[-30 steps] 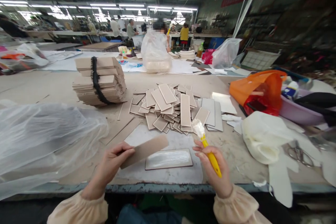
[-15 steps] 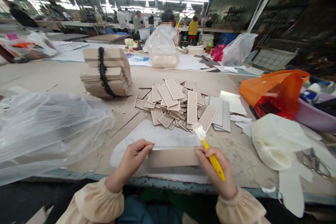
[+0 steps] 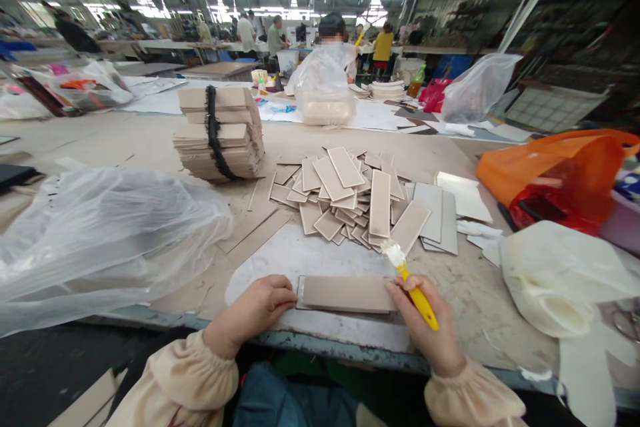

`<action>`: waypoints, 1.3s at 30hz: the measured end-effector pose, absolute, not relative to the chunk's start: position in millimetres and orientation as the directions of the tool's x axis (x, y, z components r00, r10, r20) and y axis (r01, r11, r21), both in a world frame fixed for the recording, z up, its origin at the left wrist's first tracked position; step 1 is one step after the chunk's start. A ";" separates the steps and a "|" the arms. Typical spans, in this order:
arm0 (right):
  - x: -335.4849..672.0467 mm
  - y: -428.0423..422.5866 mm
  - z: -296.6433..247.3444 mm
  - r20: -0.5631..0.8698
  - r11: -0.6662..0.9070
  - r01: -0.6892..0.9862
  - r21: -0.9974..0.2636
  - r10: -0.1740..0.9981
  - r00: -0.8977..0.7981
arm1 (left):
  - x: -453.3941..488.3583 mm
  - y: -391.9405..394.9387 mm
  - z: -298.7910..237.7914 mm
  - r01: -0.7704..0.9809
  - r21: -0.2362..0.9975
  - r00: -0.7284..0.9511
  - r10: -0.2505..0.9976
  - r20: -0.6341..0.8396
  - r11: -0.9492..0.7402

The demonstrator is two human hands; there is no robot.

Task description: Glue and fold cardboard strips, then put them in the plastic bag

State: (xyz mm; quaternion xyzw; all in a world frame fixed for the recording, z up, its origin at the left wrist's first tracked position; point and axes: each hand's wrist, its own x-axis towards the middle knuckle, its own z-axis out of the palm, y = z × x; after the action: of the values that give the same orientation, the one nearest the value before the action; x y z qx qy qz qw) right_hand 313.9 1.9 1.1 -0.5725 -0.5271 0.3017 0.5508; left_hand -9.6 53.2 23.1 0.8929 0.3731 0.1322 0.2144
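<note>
Cardboard strip (image 3: 349,293) lies flat on the tabletop (image 3: 465,287), long axis left-right between both hands, left hand (image 3: 255,310) fingertips pressing one end, right hand (image 3: 425,327) gripping the yellow brush (image 3: 415,290) at the other.

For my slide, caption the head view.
Both hands press a cardboard strip flat; the right grips a yellow brush.

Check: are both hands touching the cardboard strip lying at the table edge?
Touching. The head view shows the left hand fingertips at the cardboard strip's left end and the right hand, holding the yellow brush, pressing its right end.
</note>
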 end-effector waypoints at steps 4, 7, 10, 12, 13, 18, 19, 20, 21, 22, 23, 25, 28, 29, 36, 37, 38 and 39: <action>312.4 2.3 1.1 0.224 0.151 0.282 -0.948 0.942 0.249 | -10.1 53.3 21.5 0.607 0.478 0.694 0.716 0.070 -0.635; 312.1 3.1 0.1 0.207 0.133 0.306 -0.943 0.952 0.224 | -10.4 53.8 19.9 0.606 0.476 0.700 0.712 0.063 -0.637; 311.9 4.7 -3.7 0.213 0.136 0.312 -0.940 0.951 0.226 | -10.5 54.5 17.7 0.598 0.480 0.703 0.708 0.070 -0.642; 311.9 5.9 -7.2 0.220 0.142 0.319 -0.937 0.950 0.222 | -10.6 54.8 16.6 0.593 0.480 0.704 0.706 0.080 -0.646; 311.9 6.4 -8.8 0.221 0.144 0.324 -0.935 0.951 0.217 | -10.7 54.8 16.4 0.593 0.477 0.705 0.704 0.082 -0.649; 311.7 7.3 -11.8 0.240 0.156 0.366 -0.918 0.951 0.196 | -10.9 54.5 17.9 0.605 0.456 0.709 0.702 0.064 -0.653; 311.6 7.2 -11.4 0.242 0.157 0.374 -0.914 0.951 0.192 | -10.8 54.4 18.3 0.607 0.454 0.710 0.702 0.060 -0.652; 311.4 7.1 -10.7 0.242 0.157 0.380 -0.912 0.952 0.188 | -10.7 54.2 18.5 0.608 0.453 0.710 0.702 0.058 -0.652; 311.2 6.9 -9.9 0.240 0.155 0.387 -0.909 0.953 0.184 | -10.5 54.0 18.6 0.609 0.453 0.710 0.702 0.055 -0.651; 311.0 6.8 -9.1 0.240 0.153 0.396 -0.905 0.954 0.180 | -10.4 53.8 18.6 0.609 0.452 0.711 0.702 0.053 -0.651; 310.8 6.7 -8.6 0.244 0.154 0.410 -0.899 0.953 0.178 | -10.2 53.6 18.6 0.609 0.452 0.712 0.701 0.051 -0.652; 310.7 6.7 -8.1 0.258 0.162 0.436 -0.885 0.951 0.172 | -9.9 53.5 18.4 0.609 0.446 0.714 0.698 0.053 -0.656; 310.8 6.8 -9.0 0.273 0.181 0.443 -0.878 0.950 0.153 | -9.7 53.7 18.3 0.609 0.439 0.717 0.695 0.051 -0.660; 311.0 6.9 -9.4 0.271 0.183 0.441 -0.879 0.951 0.146 | -9.7 53.8 18.3 0.609 0.440 0.718 0.695 0.047 -0.660; 311.4 7.4 -10.7 0.268 0.171 0.488 -0.856 0.954 0.135 | -9.9 53.5 19.1 0.614 0.425 0.722 0.691 0.040 -0.665; 311.3 7.6 -10.7 0.269 0.170 0.495 -0.852 0.953 0.136 | -9.8 53.5 18.9 0.612 0.424 0.723 0.689 0.043 -0.668; 311.3 7.8 -10.7 0.271 0.170 0.499 -0.850 0.953 0.137 | -9.8 53.5 18.6 0.608 0.422 0.725 0.687 0.047 -0.672; 311.2 8.1 -10.6 0.273 0.172 0.501 -0.848 0.952 0.136 | -9.8 53.5 18.2 0.604 0.418 0.728 0.683 0.056 -0.679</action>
State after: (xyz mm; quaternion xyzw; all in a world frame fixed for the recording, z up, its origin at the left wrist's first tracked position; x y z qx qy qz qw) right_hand 311.2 8.1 -10.6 -0.5954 -0.6103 0.2443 0.4618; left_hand -9.8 53.5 18.2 0.9102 0.3534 0.1043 0.1893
